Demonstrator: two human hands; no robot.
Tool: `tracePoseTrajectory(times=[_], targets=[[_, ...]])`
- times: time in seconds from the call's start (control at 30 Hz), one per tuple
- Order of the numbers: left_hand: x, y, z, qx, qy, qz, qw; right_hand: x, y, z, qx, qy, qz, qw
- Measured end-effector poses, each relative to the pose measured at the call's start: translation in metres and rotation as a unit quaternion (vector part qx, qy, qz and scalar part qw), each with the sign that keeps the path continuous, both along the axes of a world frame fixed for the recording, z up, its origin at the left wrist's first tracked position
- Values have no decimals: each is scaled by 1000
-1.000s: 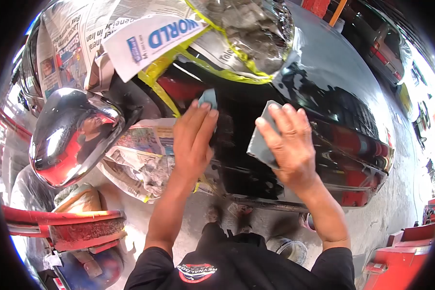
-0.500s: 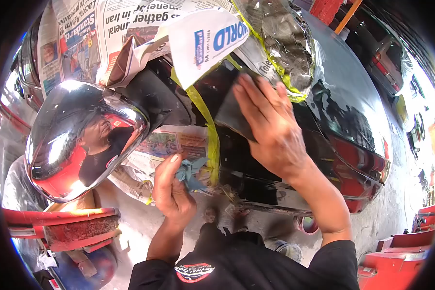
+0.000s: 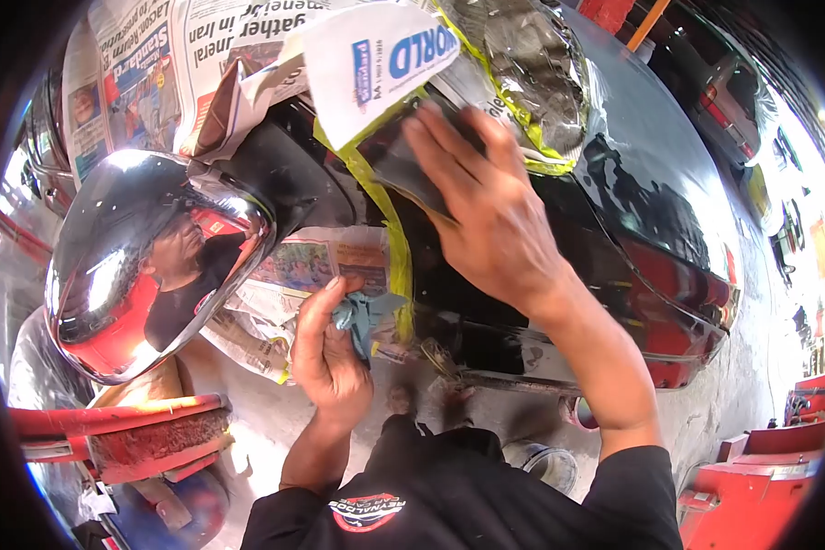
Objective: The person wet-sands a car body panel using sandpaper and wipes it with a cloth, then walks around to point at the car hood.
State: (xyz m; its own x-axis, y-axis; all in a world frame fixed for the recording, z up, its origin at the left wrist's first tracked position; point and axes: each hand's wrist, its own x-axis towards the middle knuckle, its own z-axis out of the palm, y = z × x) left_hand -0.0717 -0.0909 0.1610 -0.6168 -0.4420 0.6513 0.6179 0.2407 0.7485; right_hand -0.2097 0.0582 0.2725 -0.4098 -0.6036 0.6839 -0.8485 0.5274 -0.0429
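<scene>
Our right hand (image 3: 500, 215) spreads open over the dark pad (image 3: 397, 167) at the black panel's (image 3: 486, 280) taped edge; our left hand (image 3: 332, 371) pinches crumpled blue cloth (image 3: 365, 319)!

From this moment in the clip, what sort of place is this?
Probably an auto body shop: a car panel edged with yellow tape, newspaper masking, and another vehicle behind.

Harsh daylight floods in from the right, glaring off the glossy black car panel (image 3: 486, 275); fisheye edges bend into black, right fingers (image 3: 449, 156) blurred.
</scene>
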Motion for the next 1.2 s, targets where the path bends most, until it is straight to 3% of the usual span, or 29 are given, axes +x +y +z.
tracePoseTrajectory(times=[0.2,0.27,0.4,0.53,0.6,0.7,0.9,1.03,1.2], targets=[[9,-5,1,-44,-32,19,998,10,32,-14,12,4,-21,1000],[10,-4,-2,72,-38,-23,996,8,19,-13,7,36,-35,999],[2,1,0,146,-23,-64,987,0,-6,-2,-53,18,-4,998],[9,-2,11,91,-27,-39,995,17,31,-22,-42,65,-55,995],[8,-5,11,125,-34,-51,990,17,19,-21,-51,49,-34,997],[-4,-13,1,118,-24,-61,991,-3,-24,-25,-101,126,-36,986],[0,-15,7,50,-28,-40,998,16,17,-34,-101,91,-33,990],[-7,-13,9,94,-41,-65,993,3,-27,-20,-120,91,-15,988],[-3,-14,15,77,-33,-59,995,20,20,-31,-81,63,-46,994]])
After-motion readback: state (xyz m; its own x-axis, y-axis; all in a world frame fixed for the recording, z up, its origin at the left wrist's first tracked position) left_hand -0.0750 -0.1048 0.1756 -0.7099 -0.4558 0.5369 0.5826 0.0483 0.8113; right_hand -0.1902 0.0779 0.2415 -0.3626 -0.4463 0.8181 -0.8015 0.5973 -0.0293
